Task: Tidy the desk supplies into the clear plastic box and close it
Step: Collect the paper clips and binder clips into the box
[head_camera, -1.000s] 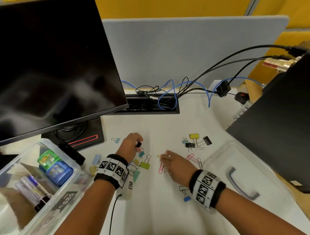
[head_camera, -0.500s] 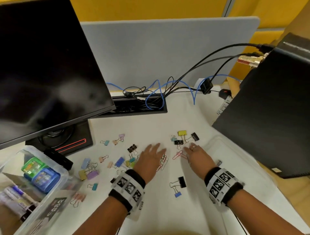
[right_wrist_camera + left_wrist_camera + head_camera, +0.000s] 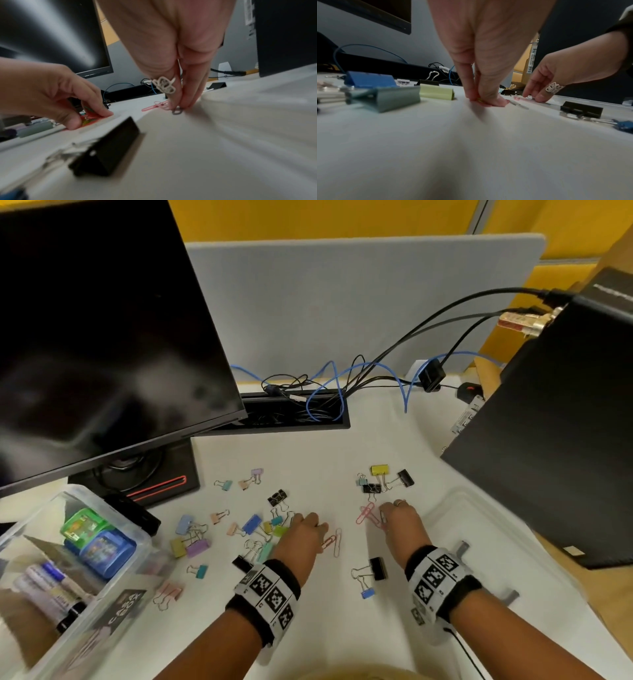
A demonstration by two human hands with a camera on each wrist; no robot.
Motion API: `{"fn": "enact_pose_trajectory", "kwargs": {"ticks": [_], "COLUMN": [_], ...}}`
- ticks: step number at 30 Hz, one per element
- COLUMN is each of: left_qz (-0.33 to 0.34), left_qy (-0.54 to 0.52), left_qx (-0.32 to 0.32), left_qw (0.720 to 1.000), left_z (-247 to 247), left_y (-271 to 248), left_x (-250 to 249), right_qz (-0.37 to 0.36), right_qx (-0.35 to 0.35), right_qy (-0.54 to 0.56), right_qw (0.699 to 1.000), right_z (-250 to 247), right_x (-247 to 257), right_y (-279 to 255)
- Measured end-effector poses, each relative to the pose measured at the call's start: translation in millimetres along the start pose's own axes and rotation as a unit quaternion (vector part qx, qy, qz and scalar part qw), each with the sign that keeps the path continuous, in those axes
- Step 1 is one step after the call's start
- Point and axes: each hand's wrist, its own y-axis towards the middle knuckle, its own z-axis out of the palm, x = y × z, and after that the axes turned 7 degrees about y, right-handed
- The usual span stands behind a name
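Observation:
The clear plastic box (image 3: 150,546) stands open at the left, with markers and small colourful cases inside. Its lid (image 3: 479,518) lies flat at the right, partly under my right forearm. Several coloured binder clips (image 3: 253,523) and paper clips lie scattered on the white desk. My left hand (image 3: 320,530) (image 3: 479,100) pinches red and yellow paper clips (image 3: 89,117) against the desk. My right hand (image 3: 385,510) (image 3: 178,106), with a ring on it, pinches a grey paper clip (image 3: 177,112) beside pink paper clips (image 3: 366,513).
A monitor (image 3: 102,337) on its stand overhangs the box at the left. A black computer case (image 3: 565,440) stands at the right. Cables (image 3: 325,392) run into a desk slot at the back. A black binder clip (image 3: 376,568) and a blue one (image 3: 368,594) lie between my wrists.
My left hand lay flat with spread fingers half a second ago. Its fingers have now gathered onto the paper clips. My right hand has come down onto the clips by the lid.

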Motion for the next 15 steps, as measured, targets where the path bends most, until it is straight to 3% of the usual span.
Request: {"fn": "enact_pose_trajectory", "kwargs": {"ticks": [6,11,15], "left_qz": [-0.011,0.126,0.122], "left_qy": [-0.009,0.091,0.091], "left_qx": [-0.024,0.041,0.051], "left_qw": [1.0,0.987,0.987], "left_z": [-10,0,4], "left_y": [-8,-12,-21], "left_x": [1,2,5], "right_qz": [-0.015,-0.061,-0.068], "right_qx": [-0.046,0.009,0.048], "right_qy": [0.059,0.016,-0.007], "right_qw": [0.997,0.998,0.997], "right_z": [8,13,13], "right_x": [18,25,24], "right_y": [2,-2,7]}}
